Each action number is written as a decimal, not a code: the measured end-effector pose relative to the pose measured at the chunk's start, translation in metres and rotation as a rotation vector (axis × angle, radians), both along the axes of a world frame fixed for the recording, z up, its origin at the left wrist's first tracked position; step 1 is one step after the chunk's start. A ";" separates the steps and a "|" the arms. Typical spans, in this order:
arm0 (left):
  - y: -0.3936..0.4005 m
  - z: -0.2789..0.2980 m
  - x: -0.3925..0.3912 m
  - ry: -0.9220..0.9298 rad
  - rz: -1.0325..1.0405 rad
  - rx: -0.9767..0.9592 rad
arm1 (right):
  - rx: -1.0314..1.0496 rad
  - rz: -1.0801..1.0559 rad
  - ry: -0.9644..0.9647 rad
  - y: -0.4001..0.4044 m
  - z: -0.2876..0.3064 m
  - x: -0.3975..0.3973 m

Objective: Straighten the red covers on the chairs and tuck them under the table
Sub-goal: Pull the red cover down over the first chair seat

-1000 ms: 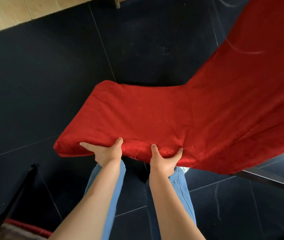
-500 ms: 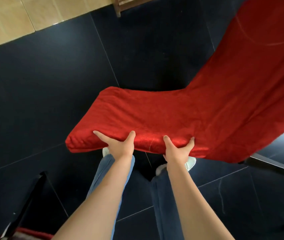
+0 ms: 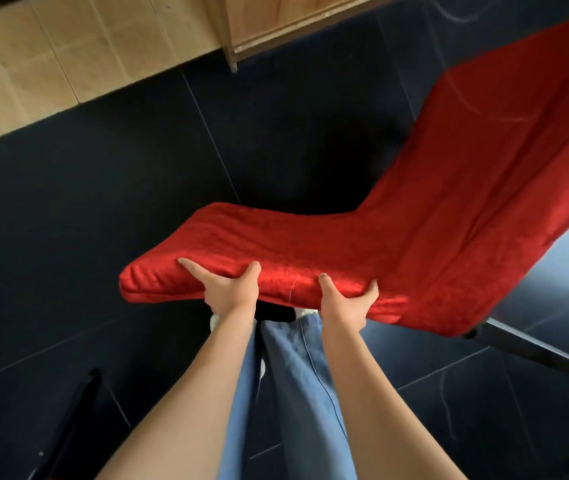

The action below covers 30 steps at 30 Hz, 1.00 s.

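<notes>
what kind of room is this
Probably an indoor dining or banquet room: a chair in a red cover, a dark tiled floor, and wooden furniture against a tan tiled wall.

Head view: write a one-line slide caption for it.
Both hands, left and right, grip the near edge of a red-covered chair over a dark tiled floor.

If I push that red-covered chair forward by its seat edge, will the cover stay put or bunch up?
The red cover looks soft and loose: it creases near the backrest, so it may bunch. Both hands, left hand and right hand, grip the padded edge, which probably gives a little.
</notes>
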State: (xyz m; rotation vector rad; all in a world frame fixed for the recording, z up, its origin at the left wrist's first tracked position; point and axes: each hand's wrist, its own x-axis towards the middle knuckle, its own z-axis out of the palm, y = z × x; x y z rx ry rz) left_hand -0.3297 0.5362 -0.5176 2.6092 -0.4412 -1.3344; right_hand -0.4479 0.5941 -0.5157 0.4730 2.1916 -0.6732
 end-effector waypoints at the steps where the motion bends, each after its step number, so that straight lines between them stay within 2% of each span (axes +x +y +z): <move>1: 0.000 0.001 0.001 -0.003 -0.005 -0.005 | 0.005 0.004 -0.003 0.000 0.001 0.002; 12: -0.020 0.003 0.000 0.083 -0.086 -0.057 | 0.033 0.031 -0.144 -0.024 0.013 -0.014; 19: -0.061 0.005 -0.023 0.047 -0.107 -0.012 | 0.026 0.122 -0.193 -0.061 0.018 -0.043; 30: -0.061 0.006 -0.026 0.014 -0.114 0.017 | 0.090 0.241 -0.237 -0.060 0.016 -0.050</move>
